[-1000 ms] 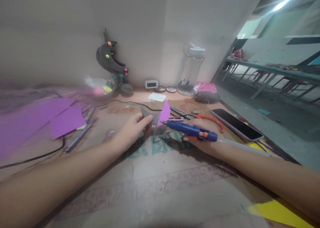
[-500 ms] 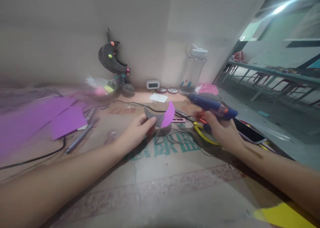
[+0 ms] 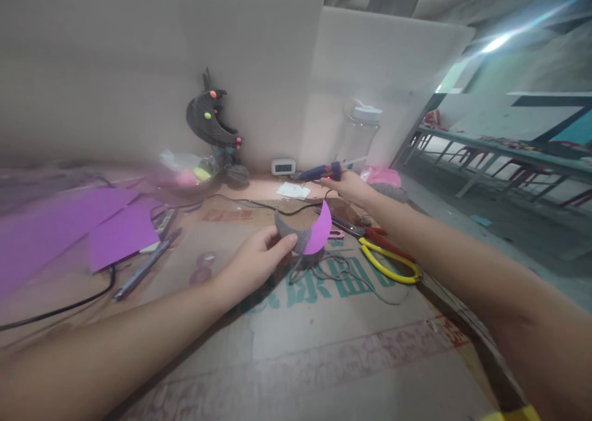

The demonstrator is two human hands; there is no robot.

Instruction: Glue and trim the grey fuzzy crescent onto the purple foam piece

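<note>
Pinched in my left hand (image 3: 266,257) is a paper crescent (image 3: 320,231), its left part wound with grey yarn and its right tip bare purple. A loose grey yarn strand (image 3: 340,270) trails from it over the cardboard. My right hand (image 3: 349,187) reaches to the back and grips a blue hot glue gun (image 3: 319,173), its nozzle pointing left, close to a white card (image 3: 293,190). A small red light glows on the gun. Scissors with yellow and red handles (image 3: 391,267) lie below my right forearm.
A dark yarn-wrapped crescent with coloured balls (image 3: 206,119) stands at the back, near a small digital clock (image 3: 283,166) and a clear bottle (image 3: 358,134). Purple paper sheets (image 3: 123,236) and a pen (image 3: 141,270) lie left. A black cord (image 3: 259,204) crosses the cardboard.
My right hand has carried the glue gun away from the right side, leftward and toward the back. My left hand still holds the crescent, now slightly lower in view.
</note>
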